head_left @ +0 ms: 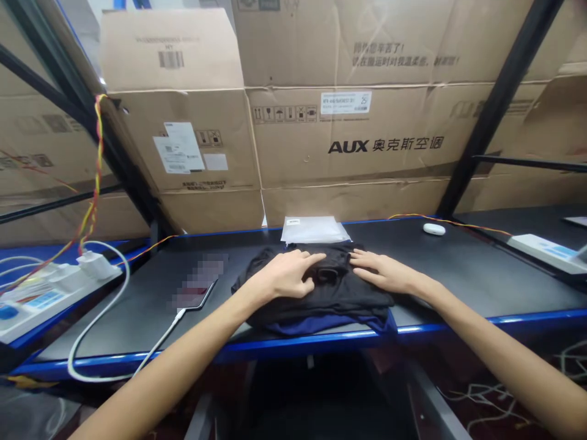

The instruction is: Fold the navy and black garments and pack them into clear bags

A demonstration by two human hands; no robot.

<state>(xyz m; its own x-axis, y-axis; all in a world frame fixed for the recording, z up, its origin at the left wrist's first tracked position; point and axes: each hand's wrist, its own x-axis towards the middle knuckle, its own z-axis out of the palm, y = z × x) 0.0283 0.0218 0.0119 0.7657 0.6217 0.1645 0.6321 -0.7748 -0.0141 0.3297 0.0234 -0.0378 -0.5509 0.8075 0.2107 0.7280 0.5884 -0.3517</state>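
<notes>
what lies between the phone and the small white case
In the head view: black clothing with the left hand and right hand on it, plus a plastic packet behind.

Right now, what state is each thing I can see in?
Black cloth: creased, dark-blue cloth beneath.
Left grip: open, on black cloth.
Right grip: open, on black cloth.
Phone: white cable attached, screen obscured.
White case: apparently closed.
Plastic packet: lying flat.
Left power strip: plugs inserted.
Right power strip: on or off unclear.
Cardboard: standing upright.
</notes>
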